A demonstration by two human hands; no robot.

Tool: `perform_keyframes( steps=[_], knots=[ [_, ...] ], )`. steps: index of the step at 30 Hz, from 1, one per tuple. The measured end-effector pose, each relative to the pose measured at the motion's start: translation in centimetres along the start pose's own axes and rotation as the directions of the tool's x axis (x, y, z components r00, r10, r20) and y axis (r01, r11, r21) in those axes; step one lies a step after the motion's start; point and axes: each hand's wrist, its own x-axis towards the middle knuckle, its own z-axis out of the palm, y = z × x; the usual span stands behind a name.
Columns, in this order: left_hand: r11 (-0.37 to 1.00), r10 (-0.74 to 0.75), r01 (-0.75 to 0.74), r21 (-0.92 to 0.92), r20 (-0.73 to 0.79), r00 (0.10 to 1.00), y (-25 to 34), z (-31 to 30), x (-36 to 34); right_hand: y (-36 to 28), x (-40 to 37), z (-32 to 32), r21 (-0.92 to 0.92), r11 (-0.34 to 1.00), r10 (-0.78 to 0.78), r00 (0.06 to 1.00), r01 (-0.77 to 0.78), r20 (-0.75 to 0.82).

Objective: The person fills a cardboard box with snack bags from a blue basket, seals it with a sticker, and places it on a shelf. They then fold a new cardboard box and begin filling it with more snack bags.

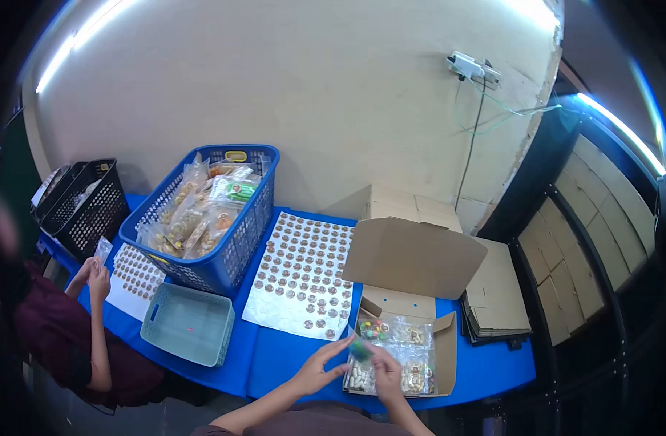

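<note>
My left hand [320, 365] hovers over the blue table beside an open cardboard box [445, 341], fingers spread and reaching toward a small green packet [360, 350]. My right hand [386, 370] grips that packet at the box's left edge. Inside the box lie several clear bags of small snacks [411, 336]. A sheet of round brown stickers [304, 275] lies just left of the box.
A blue basket [224, 265] full of snack bags stands at the back left, with an empty teal tray [187, 323] in front of it. Black baskets [86, 203] sit far left. A co-worker [64, 327] sits there holding a small bag. Flattened cardboard [496, 298] is stacked on the right.
</note>
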Motion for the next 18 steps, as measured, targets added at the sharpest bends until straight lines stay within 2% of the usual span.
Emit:
perform_keyframes(
  steps=[1, 2, 3, 4, 5, 6, 7, 9, 10, 11, 13, 14, 16, 17, 18],
  knots=[
    [0.998, 0.045, -0.04, 0.056, -0.091, 0.995, 0.5, 1.0, 0.0, -1.0, 0.1, 0.9, -0.223, 0.969, -0.092, 0.993, 0.107, 0.077],
    [0.99, 0.101, -0.081, 0.117, -0.179, 0.979, 0.8, 1.5, 0.0, -1.8, 0.1, 1.9, -0.427, 0.876, -0.165, 0.971, 0.224, 0.171],
    [0.988, 0.092, -0.072, 0.137, -0.152, 0.984, 1.6, 1.6, -1.1, -2.0, -0.8, 3.5, -0.405, 0.887, -0.175, 0.974, 0.221, 0.147],
    [1.0, 0.001, -0.002, -0.004, -0.198, 0.98, 2.0, 2.1, -1.0, -2.7, -0.9, 4.0, -0.484, 0.838, -0.287, 0.958, 0.251, 0.0],
    [0.988, -0.091, 0.058, -0.145, -0.23, 0.969, 1.8, 2.5, -0.7, -2.9, -0.5, 4.6, -0.563, 0.781, -0.408, 0.903, 0.269, -0.134],
    [0.981, -0.101, 0.059, -0.183, -0.235, 0.967, 1.3, 2.9, -0.4, -2.8, 0.2, 5.3, -0.482, 0.849, -0.413, 0.842, 0.217, -0.347],
    [0.982, -0.097, 0.056, -0.182, -0.224, 0.97, 0.7, 3.0, -0.5, -2.3, 0.2, 4.7, -0.485, 0.847, -0.417, 0.836, 0.217, -0.356],
    [0.952, -0.198, 0.141, -0.271, -0.195, 0.961, 0.1, 2.7, -0.6, -0.8, 0.7, 2.7, -0.405, 0.905, -0.182, 0.979, 0.132, -0.088],
    [0.968, -0.206, 0.175, -0.178, -0.174, 0.963, -0.1, 2.3, -0.6, -0.3, 0.7, 2.3, -0.25, 0.967, -0.061, 0.997, 0.05, -0.038],
    [0.969, -0.202, 0.173, -0.174, -0.167, 0.965, -0.1, 2.3, -0.4, 0.2, 0.7, 2.1, -0.249, 0.967, -0.066, 0.997, 0.053, -0.045],
    [0.917, -0.108, 0.051, -0.396, -0.121, 0.987, -0.2, 2.5, -0.2, -0.4, 0.5, 2.6, -0.084, 0.994, -0.086, 0.983, 0.073, -0.159],
    [0.917, -0.108, 0.053, -0.396, -0.118, 0.987, -0.3, 2.4, -0.3, -0.1, 0.5, 2.3, -0.083, 0.994, -0.086, 0.983, 0.073, -0.163],
    [0.982, -0.08, 0.043, -0.182, -0.2, 0.976, -0.7, 1.7, -0.5, 0.3, 0.9, 1.3, -0.052, 0.995, -0.092, 0.942, 0.08, -0.321],
    [0.983, -0.072, 0.035, -0.18, -0.202, 0.977, -1.1, 1.4, -0.5, 0.2, 1.0, 0.7, -0.055, 0.995, -0.1, 0.942, 0.087, -0.319],
    [0.977, -0.067, 0.017, -0.214, -0.23, 0.971, -1.6, 1.0, -0.5, -0.6, 1.0, 0.4, 0.018, 0.998, -0.055, 0.92, 0.068, -0.389]
  ],
)
